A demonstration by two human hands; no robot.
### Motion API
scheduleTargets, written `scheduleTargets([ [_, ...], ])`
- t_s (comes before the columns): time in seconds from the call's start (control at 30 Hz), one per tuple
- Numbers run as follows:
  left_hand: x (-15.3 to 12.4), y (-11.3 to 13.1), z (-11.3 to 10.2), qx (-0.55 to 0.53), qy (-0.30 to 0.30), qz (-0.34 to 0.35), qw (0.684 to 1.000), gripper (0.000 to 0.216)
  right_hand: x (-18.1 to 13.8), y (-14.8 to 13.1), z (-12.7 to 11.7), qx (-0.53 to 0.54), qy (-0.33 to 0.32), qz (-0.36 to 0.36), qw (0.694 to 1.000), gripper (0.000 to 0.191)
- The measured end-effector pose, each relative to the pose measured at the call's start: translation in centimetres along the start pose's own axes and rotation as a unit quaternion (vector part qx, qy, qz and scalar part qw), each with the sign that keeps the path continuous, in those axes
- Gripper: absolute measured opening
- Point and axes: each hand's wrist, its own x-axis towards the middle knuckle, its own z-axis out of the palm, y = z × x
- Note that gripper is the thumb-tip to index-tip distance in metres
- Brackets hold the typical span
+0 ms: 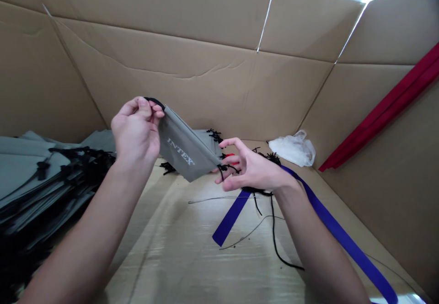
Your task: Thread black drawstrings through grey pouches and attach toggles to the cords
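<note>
A grey fabric pouch (pixel 185 148) printed with white "INTEX" lettering hangs between my hands, with a black cord (pixel 154 100) along its top edge. My left hand (pixel 135 130) is shut on the pouch's upper corner and that cord. My right hand (pixel 248 169) has its fingers spread at the pouch's lower corner. Thin black cord ends (pixel 226 169) run across those fingertips, and I cannot tell whether they are gripped. A wide blue strap (pixel 343 233) lies under my right wrist.
A tall stack of grey pouches with black cords (pixel 44 167) lies at the left. Another grey pile (pixel 209 139) sits behind the held pouch. A white plastic bag (pixel 293 149) and a red strip (pixel 380 112) lie to the right. Cardboard walls (pixel 171 66) surround everything.
</note>
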Motion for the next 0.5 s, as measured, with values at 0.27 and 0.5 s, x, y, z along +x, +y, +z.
scheduleTargets([
  [0.27,-0.7,1.6,1.5,-0.039,0.058,0.022,0.997,0.038,0.6,0.2,-0.4,-0.083,0.121,-0.057,0.988,0.048],
  [0.5,-2.7,1.9,2.8,-0.025,0.064,0.015,0.998,0.035,3.8,4.2,3.5,-0.125,0.143,-0.048,0.981,0.109],
])
